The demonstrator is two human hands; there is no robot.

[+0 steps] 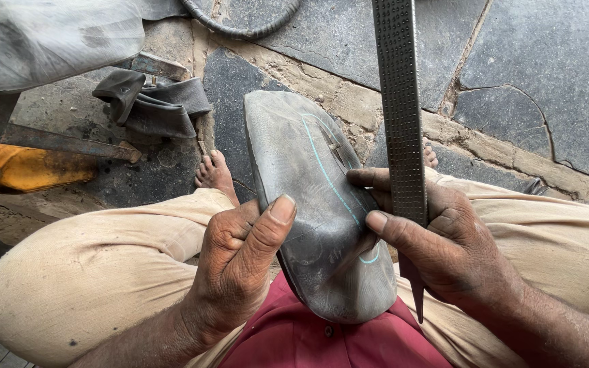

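A grey rubber inner tube [308,204], folded into a rounded hump with a thin turquoise line along it, rests between my knees. My left hand [243,262] grips its left side, thumb pressed on the top surface. My right hand [438,245] holds a long flat metal rasp [400,109] that points away from me. Its thumb and forefinger touch the tube's right side near the turquoise line. The rasp's pointed tang sticks out below my right hand.
I sit on cracked stone paving [533,75] with beige trousers [90,272] and bare feet [214,174]. Folded black rubber scraps [155,102] lie at the upper left beside a yellow object [25,167], a flat metal bar [69,143] and a white sack [42,37]. A hose [240,27] curves at the top.
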